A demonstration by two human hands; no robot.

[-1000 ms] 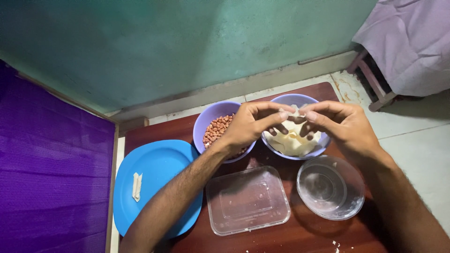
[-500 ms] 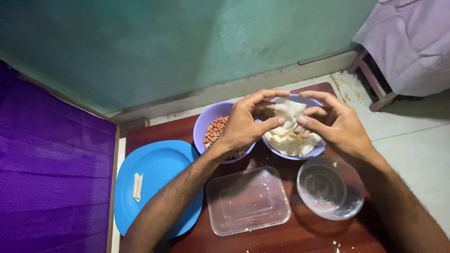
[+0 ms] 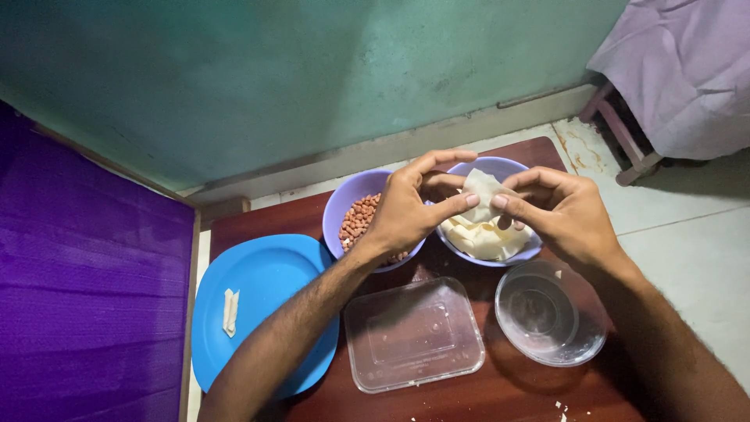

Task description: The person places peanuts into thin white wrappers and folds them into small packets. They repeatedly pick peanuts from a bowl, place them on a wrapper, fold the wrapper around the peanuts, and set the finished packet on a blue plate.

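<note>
A: Folding looks to be the step: pale wrapper (image 3: 478, 195) pinched between both hands, above the purple bowl of wrappers (image 3: 522, 248).

B: Grip?

A: Left hand (image 3: 406, 211) and right hand (image 3: 566, 215) fingers closed on its edges. Press seams evenly; avoid tearing. Peanut bowl (image 3: 344, 211) left, blue plate (image 3: 266, 289) farther left, clear containers near.

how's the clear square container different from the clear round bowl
The clear square container is rectangular with rounded corners, shallow and flat; the clear round bowl is circular and deeper. The container sits near the blue plate, the bowl below the right hand. Both are transparent, look empty, and rest on the brown table.
</note>
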